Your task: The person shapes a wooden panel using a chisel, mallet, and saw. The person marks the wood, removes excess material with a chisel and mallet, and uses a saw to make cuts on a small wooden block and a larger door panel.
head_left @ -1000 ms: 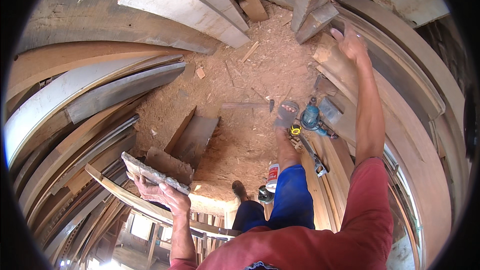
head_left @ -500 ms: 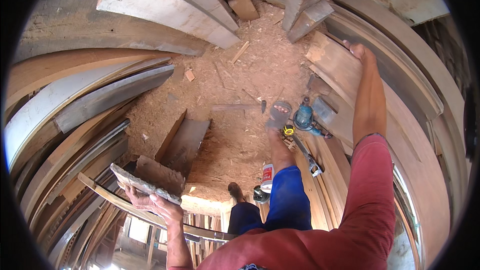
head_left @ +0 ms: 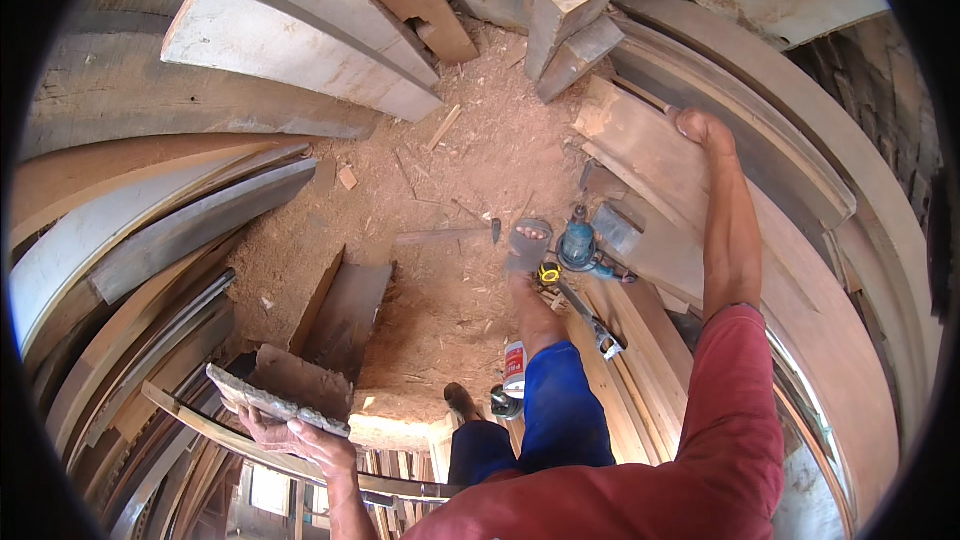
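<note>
My right hand is closed over the upper edge of a wide brown plank, which stands on its side along the right. My right arm reaches far forward to it. At the lower left, my left hand grips a rough-edged board from its near side, and some of its fingers are hidden by the board. Just beyond that piece stands another dark board, tilted. On the floor near my foot lie a blue power tool and a yellow tape measure.
Stacked boards line the left side. White-faced slabs lean at the back, with a squared timber block beside them. Sawdust and chips cover the floor. A white bottle with a red label stands by my leg.
The whole view has shifted, so the scene sits further left and slightly lower. Both hands keep their holds on the same boards, and my right hand appears more tightly curled.
</note>
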### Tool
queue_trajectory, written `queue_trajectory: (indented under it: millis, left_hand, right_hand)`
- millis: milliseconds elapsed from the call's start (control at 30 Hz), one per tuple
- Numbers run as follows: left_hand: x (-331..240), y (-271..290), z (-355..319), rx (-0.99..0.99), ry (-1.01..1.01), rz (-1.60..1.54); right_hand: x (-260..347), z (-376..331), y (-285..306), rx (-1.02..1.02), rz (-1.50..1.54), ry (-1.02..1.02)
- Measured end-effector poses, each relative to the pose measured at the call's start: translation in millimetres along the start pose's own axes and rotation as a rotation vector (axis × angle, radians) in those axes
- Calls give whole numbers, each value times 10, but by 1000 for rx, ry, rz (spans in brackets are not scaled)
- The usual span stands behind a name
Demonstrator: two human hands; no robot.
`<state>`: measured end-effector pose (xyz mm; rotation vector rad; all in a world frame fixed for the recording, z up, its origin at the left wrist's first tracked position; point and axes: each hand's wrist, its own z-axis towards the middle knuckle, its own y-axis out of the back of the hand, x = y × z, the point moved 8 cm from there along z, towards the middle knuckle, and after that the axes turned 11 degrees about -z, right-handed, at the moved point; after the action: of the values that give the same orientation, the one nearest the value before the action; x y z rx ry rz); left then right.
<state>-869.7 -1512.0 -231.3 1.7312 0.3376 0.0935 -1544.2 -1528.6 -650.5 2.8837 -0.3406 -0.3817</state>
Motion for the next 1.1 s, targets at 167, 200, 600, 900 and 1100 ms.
queue_trajectory:
  millis: [167, 200, 600, 900, 1100]
  left_hand:
    - [-14, 1, 13, 23, -3, 42]
    - [-8, -8, 26, 24, -7, 40]
    - [-72, -13, 56, 25, 0, 86]
    - [96, 16, -87, 4, 34, 77]
    - [74, -10, -34, 17, 33, 44]
  right_hand:
    - [301, -97, 184, 80, 9, -102]
    - [115, 274, -76, 17, 53, -194]
    - [359, 408, 5, -143, 320, -92]
    - [415, 239, 139, -74, 340, 56]
    - [361, 397, 78, -148, 179, -64]
